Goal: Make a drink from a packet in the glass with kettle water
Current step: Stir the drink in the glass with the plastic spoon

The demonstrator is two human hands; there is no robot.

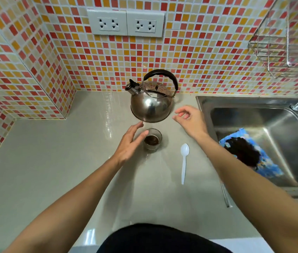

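Observation:
A small clear glass [152, 141] stands on the grey counter [53, 161] with dark brown powder in its bottom. My left hand [129, 143] is open just to its left, fingers spread close to the rim; I cannot tell whether they touch it. A steel kettle [152, 101] with a black arched handle sits behind the glass, spout pointing left. My right hand [190, 119] hovers open to the kettle's right, holding nothing. A white plastic spoon [184, 161] lies to the right of the glass.
A steel sink [254, 114] fills the right side, with a blue packet [250, 154] lying in it and a tap at the far right. A wire rack [283, 42] hangs on the tiled wall. Two double sockets [126, 23] sit above the kettle.

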